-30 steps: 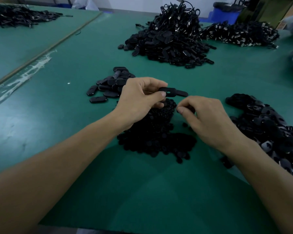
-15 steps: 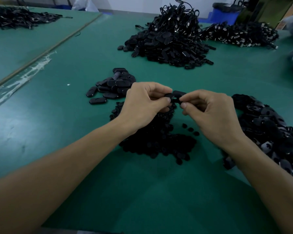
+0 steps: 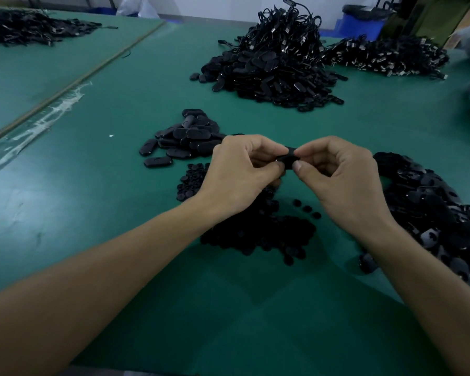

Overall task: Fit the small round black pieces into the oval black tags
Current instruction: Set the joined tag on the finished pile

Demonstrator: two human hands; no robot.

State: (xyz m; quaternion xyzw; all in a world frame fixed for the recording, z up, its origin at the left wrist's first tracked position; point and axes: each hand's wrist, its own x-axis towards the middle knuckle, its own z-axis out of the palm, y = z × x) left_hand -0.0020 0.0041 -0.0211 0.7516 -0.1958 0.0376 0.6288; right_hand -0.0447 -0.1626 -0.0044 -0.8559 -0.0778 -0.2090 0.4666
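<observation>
An oval black tag [image 3: 288, 158] is held above the green table between both hands. My left hand [image 3: 242, 175] pinches its left end with thumb and fingers. My right hand [image 3: 337, 172] pinches its right end, thumb underneath; whether a round piece sits between those fingers is hidden. Beneath my hands lies a heap of small round black pieces [image 3: 258, 229]. A pile of oval tags [image 3: 440, 213] lies to the right, and a smaller group of oval tags [image 3: 185, 137] lies to the left behind my left hand.
A tall heap of black tags with cords [image 3: 277, 63] stands at the back centre, another spread [image 3: 385, 55] at back right and one [image 3: 30, 28] at far left. A blue bin [image 3: 364, 20] stands behind the green table [image 3: 92, 185]. A taped seam [image 3: 38, 123] runs diagonally at left.
My right hand rose from the round pieces and came up to the tag held by my left hand. Both hands now pinch the tag together, slightly nearer to me.
</observation>
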